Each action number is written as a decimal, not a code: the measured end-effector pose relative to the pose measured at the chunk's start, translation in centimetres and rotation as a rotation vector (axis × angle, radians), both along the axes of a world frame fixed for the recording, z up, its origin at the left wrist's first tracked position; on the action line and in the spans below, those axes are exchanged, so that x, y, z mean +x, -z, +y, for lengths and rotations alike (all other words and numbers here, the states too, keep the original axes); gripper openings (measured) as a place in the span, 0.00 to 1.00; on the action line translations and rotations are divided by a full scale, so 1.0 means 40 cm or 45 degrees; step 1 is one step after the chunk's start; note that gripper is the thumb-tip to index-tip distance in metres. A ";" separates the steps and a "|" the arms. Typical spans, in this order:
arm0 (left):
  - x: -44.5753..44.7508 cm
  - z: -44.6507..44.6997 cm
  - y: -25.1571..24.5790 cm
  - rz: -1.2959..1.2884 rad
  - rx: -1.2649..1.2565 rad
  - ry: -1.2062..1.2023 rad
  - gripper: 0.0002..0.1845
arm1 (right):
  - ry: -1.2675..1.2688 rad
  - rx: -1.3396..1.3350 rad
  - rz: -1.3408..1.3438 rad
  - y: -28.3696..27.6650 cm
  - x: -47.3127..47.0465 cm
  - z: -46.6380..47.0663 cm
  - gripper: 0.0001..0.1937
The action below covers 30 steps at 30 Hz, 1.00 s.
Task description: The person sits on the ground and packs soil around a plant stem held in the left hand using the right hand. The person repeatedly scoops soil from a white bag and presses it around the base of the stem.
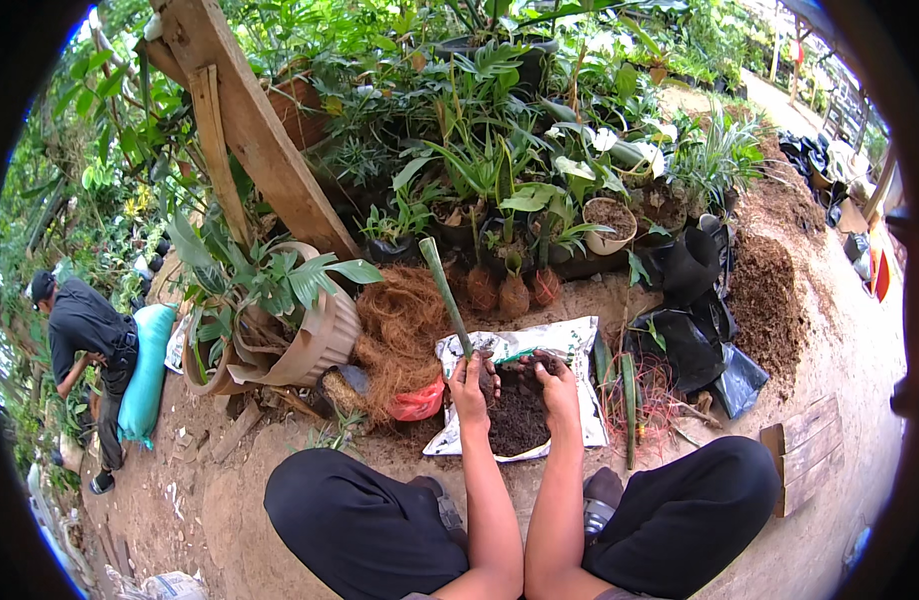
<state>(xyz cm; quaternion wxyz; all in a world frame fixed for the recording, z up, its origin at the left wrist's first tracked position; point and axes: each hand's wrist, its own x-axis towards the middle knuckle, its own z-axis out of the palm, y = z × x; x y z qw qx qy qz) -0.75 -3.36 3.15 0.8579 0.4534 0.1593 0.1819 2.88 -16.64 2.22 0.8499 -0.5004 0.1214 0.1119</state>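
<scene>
My left hand [472, 391] grips the lower end of a thick green plant cutting [446, 294], which stands up and leans a little to the left. Dark soil clings around the cutting's base and my fingers. Just to the right, my right hand [555, 386] holds a clump of dark soil [547, 364]. Both hands are above a white plastic sack [579, 339] laid flat on the ground, with a heap of potting soil [516, 424] on it. More green cuttings [627, 405] lie beside the sack's right edge, among tangled red plastic twine [654, 394].
Brown coconut fibre [399, 322] and a red plastic bag [417, 401] lie left of the sack. Behind are several fibre-wrapped root balls [513, 295] and potted plants. Black plastic bags [684, 337] and a wooden block [804, 454] are right. A person [92, 330] bends at far left.
</scene>
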 end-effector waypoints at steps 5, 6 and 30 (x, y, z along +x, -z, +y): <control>0.002 -0.004 -0.006 0.094 0.035 -0.007 0.19 | -0.056 0.088 0.003 -0.005 -0.006 0.005 0.12; 0.003 -0.005 -0.008 0.170 0.085 -0.013 0.20 | -0.060 0.110 0.011 -0.004 -0.007 0.005 0.12; 0.021 0.001 0.036 0.297 0.281 -0.072 0.19 | -0.090 -0.055 -0.051 -0.012 -0.015 0.001 0.14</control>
